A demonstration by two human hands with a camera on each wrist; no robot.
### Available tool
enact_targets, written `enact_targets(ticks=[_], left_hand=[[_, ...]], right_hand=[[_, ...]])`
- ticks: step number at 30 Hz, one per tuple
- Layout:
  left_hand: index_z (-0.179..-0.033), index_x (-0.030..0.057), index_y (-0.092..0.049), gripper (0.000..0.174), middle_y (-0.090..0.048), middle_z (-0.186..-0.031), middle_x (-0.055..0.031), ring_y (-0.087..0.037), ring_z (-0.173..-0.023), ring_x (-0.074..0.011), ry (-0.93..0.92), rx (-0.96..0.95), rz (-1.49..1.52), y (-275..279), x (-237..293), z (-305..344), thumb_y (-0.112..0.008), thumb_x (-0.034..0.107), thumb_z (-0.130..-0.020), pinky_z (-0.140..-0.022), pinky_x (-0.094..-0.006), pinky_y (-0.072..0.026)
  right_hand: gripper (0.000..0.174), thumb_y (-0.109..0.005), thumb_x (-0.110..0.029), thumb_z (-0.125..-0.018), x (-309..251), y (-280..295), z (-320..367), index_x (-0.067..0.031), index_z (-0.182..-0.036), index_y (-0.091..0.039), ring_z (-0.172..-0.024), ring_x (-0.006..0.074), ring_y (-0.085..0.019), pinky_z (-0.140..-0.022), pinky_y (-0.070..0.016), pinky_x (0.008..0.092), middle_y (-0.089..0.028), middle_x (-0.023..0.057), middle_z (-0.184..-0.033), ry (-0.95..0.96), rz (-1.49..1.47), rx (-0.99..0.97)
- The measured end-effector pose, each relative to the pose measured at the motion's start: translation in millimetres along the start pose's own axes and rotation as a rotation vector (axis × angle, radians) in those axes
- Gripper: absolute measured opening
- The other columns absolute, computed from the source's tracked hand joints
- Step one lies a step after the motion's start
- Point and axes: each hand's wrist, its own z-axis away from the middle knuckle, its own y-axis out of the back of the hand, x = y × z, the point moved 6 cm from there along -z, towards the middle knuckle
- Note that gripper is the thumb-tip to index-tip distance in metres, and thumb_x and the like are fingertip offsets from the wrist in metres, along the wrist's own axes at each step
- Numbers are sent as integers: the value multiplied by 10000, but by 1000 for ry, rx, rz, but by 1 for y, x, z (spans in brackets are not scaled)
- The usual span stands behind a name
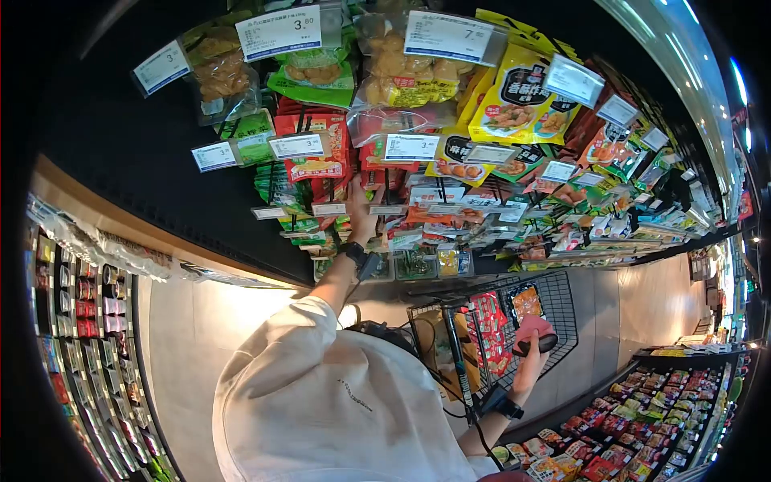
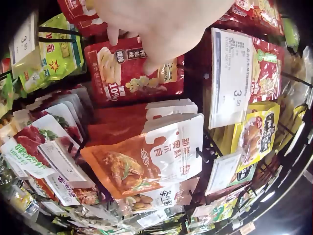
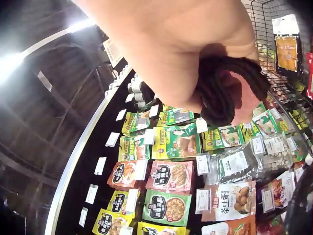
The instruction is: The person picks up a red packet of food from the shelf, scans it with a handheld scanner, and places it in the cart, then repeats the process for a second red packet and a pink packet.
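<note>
In the head view my left hand (image 1: 361, 213) reaches up into the hanging packets on the shelf, its wrist wearing a black band. The left wrist view shows that hand at the top edge of a red food packet (image 2: 137, 90), pinching it, with one digit across its front. Just below hang orange-and-white packets (image 2: 146, 159) with a chicken picture. My right hand (image 1: 526, 365) is over the shopping cart (image 1: 572, 341) and grips a pink and black fabric item (image 1: 534, 333). Its black ribbed part (image 3: 220, 105) curls beneath the palm in the right wrist view.
Inside the cart lie red packets (image 1: 487, 329), a tray of orange food (image 1: 527, 301) and a brown bag (image 1: 434, 345). Price tags (image 1: 412, 147) on hooks jut out along the shelf. Another packed display (image 1: 626, 418) stands at lower right, shelves (image 1: 88, 305) at left.
</note>
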Motion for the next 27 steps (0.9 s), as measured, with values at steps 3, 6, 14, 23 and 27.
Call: enact_targets(ticks=[3,6,14,23,27], left_hand=[[-1041,-9,-509,392,-564,-937,-165,-565,-887,-335,-2,-1,2,1,7,-5,-778,187,-835,-782,-414,-438],[-865,14,-492,328,-513,-797,-124,-518,-756,-302,-3,67,70,1,14,1,-768,191,-846,-689,-399,-398],[-923,-6,-511,217,-570,-877,-139,-561,-808,-301,45,-153,-22,8,1,25,-695,101,-881,-763,-395,-439],[-1061,20,-455,206,-578,-812,-5,-507,-684,-52,332,-294,393,27,37,65,-614,124,-983,-567,-249,-408],[-1098,48,-524,266,-599,-779,0,-537,-667,-57,554,-231,564,40,7,80,-690,184,-940,-579,-236,-418]], right_hand=[[555,-705,-223,-927,-8,4,7,-31,-1378,-444,-981,185,-616,-795,-527,322,-563,90,-1227,45,-66,27],[560,-716,-227,-915,0,27,-3,-48,-1376,-452,-989,171,-610,-756,-523,301,-570,83,-1232,76,-120,60],[536,-737,-247,-901,0,75,-5,-39,-1336,-502,-1089,169,-592,-831,-522,300,-572,94,-1253,110,-201,139],[557,-648,-201,-967,4,49,-24,-21,-1449,-435,-1285,217,-478,-999,-439,337,-431,122,-1419,89,-168,-80],[642,-653,-279,-965,-7,5,-35,19,-1468,-388,-1259,198,-479,-1019,-414,324,-498,117,-1355,35,125,-239]])
